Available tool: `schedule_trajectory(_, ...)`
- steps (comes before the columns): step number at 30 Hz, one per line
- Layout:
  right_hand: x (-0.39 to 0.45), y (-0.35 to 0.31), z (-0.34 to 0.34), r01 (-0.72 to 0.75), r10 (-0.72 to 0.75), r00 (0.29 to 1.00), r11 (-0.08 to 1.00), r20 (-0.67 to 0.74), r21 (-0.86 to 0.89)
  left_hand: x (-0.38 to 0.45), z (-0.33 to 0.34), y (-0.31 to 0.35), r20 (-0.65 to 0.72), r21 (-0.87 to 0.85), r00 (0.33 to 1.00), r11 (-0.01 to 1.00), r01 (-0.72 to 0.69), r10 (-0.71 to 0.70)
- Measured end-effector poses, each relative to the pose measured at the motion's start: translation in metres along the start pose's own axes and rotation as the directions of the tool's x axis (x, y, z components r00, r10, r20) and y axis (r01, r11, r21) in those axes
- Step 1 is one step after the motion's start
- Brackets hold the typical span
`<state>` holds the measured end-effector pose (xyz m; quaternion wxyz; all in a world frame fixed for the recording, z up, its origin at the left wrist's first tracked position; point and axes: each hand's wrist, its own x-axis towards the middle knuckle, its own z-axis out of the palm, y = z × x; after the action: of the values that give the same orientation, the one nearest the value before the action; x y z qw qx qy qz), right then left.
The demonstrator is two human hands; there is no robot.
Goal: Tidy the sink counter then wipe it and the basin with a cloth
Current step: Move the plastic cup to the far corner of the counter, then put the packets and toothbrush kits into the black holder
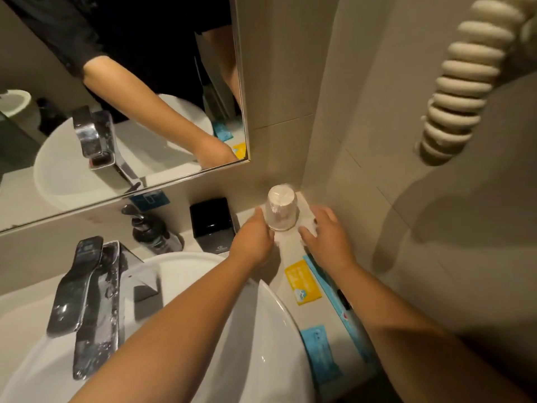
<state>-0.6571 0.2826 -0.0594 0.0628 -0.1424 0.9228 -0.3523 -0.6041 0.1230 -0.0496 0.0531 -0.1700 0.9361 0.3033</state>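
Observation:
A clear glass tumbler (280,207) stands upside down in the back right corner of the counter (293,248), on a white paper mat (306,212). My left hand (255,237) is closed around the tumbler's left side. My right hand (327,235) lies flat on the mat just right of the glass, fingers spread, pressing the paper. The white round basin (261,330) sits below my forearms, with the chrome tap (87,292) at its left.
A black box (212,223) and a dark pump bottle (154,231) stand against the back wall. A yellow packet (302,283), a long blue packet (337,301) and a small blue sachet (318,350) lie along the right counter strip. Mirror (122,91) above; a coiled cord (462,82) hangs on the right wall.

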Motion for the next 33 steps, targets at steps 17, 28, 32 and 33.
schedule_trajectory(17,-0.192,0.031,0.000,-0.222,0.331,0.905,0.904,0.269,-0.364,-0.021,0.049,0.044,0.427,0.374,0.898,0.924,-0.074,-0.101)
schedule_trajectory(28,-0.147,0.003,-0.073,-0.349,0.298,0.932,0.893,0.208,0.285,-0.056,-0.029,0.034,0.464,-0.072,0.866,0.982,-0.172,0.186)
schedule_trajectory(32,-0.132,-0.029,-0.078,-0.269,0.205,0.946,0.929,0.252,0.256,-0.092,-0.057,0.029,0.413,-0.315,0.896,0.949,-0.031,0.166)
schedule_trajectory(33,-0.130,-0.036,-0.076,-0.245,0.181,0.951,0.935,0.250,0.256,-0.100,-0.062,0.027,0.378,-0.362,0.913,0.932,-0.008,0.155)
